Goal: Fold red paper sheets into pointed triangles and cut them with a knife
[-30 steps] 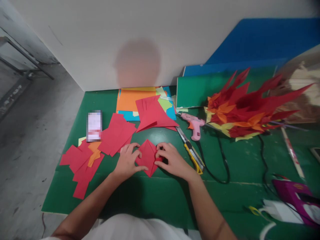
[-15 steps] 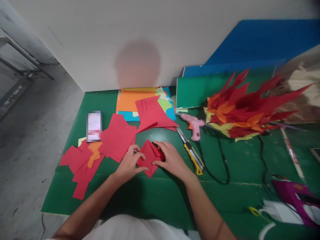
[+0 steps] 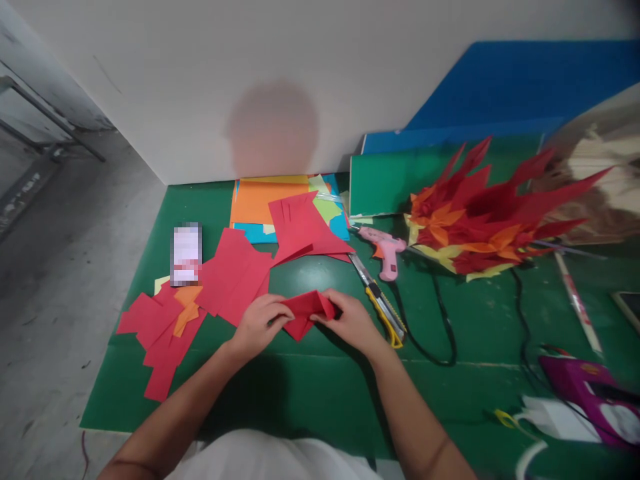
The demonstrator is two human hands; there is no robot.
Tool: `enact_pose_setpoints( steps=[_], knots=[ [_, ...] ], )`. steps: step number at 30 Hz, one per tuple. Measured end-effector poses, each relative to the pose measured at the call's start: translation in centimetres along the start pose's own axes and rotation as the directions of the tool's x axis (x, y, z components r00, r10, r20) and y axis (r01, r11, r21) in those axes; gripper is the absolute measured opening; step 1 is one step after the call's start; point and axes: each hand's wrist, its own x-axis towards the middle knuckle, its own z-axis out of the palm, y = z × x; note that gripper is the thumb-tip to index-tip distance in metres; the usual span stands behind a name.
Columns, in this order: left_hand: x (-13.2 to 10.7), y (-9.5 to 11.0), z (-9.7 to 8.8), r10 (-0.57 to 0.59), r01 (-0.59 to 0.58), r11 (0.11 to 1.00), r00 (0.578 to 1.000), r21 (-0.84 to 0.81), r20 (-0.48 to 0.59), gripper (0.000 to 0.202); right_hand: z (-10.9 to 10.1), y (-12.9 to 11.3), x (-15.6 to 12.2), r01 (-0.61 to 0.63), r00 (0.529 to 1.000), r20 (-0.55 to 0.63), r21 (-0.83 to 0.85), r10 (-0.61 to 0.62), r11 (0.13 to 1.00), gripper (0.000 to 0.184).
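Between my hands is a folded piece of red paper (image 3: 301, 320), its creased layers partly raised and its lower tip pointing toward me. My left hand (image 3: 263, 323) pinches its left corner between thumb and fingers. At the right corner, my right hand (image 3: 347, 320) grips a folded flap that stands up from the sheet. Just left of my left hand lie cut red paper sheets (image 3: 235, 277). A yellow utility knife (image 3: 381, 303) with its blade pointing away rests to the right of my right hand.
A pink glue gun (image 3: 385, 250) lies past the knife, its black cord looping over the green table (image 3: 320, 400). A red and orange paper flame-like piece (image 3: 480, 227) stands at the right. A phone (image 3: 186, 255), a purple box (image 3: 580, 393) and orange sheets (image 3: 270, 200) surround the work.
Both hands have closed on the red paper's side corners. The paper, flatter before, is now lifted and bent, with its top point folded down.
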Motion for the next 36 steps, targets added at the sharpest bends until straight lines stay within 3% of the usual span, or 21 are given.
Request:
enact_pose_setpoints(
  steps=[4, 9, 12, 14, 18, 25, 29, 32, 34, 36],
  knots=[
    [1.1, 0.2, 0.0, -0.124, 0.122, 0.990, 0.992, -0.074, -0.021, 0.014, -0.2, 0.1, -0.1, -0.047, 0.997, -0.043, 0.196, 0.056, 0.980, 0.031],
    [1.5, -0.6, 1.0, -0.260, 0.254, 0.957, 0.965, -0.142, -0.025, 0.013, 0.4, 0.9, -0.1, -0.042, 0.993, -0.085, 0.376, 0.079, 0.926, 0.058],
    [1.3, -1.1, 1.4, -0.325, 0.312, 0.934, 0.944, -0.173, -0.052, 0.012, 0.4, 0.9, 0.0, 0.004, 0.987, -0.154, 0.340, 0.051, 0.940, 0.039],
    [1.1, -1.4, 1.5, -0.348, 0.330, 0.922, 0.935, -0.204, -0.061, 0.011, 0.1, 0.6, 0.1, 0.011, 0.991, -0.134, 0.279, 0.027, 0.960, 0.023],
    [1.1, -1.6, 1.4, -0.362, 0.332, 0.911, 0.928, -0.244, -0.091, 0.012, -0.4, 0.0, 0.2, 0.008, 0.996, -0.084, 0.258, 0.014, 0.966, 0.020],
    [1.3, -1.5, 1.1, -0.336, 0.304, 0.924, 0.935, -0.233, -0.114, 0.018, -0.2, 0.6, 0.0, -0.127, 0.992, 0.059, 0.462, 0.113, 0.878, 0.031],
    [1.2, -1.4, 1.0, -0.274, 0.249, 0.944, 0.957, -0.218, -0.094, 0.022, 0.4, 0.9, 0.0, -0.117, 0.987, -0.035, 0.534, 0.160, 0.837, 0.022],
    [1.2, -1.3, 1.1, -0.221, 0.194, 0.961, 0.967, -0.198, -0.123, 0.014, 0.5, 0.9, 0.2, -0.084, 0.976, -0.121, 0.561, 0.181, 0.824, 0.037],
    [1.2, -1.3, 1.3, -0.214, 0.178, 0.962, 0.962, -0.206, -0.169, 0.008, 0.3, 0.7, 0.2, -0.060, 0.972, -0.165, 0.506, 0.165, 0.860, 0.041],
    [1.1, -1.2, 1.6, -0.217, 0.152, 0.953, 0.946, -0.261, -0.241, 0.009, 0.0, 0.5, 0.0, 0.007, 0.965, -0.247, 0.351, 0.086, 0.936, 0.028]
  ],
)
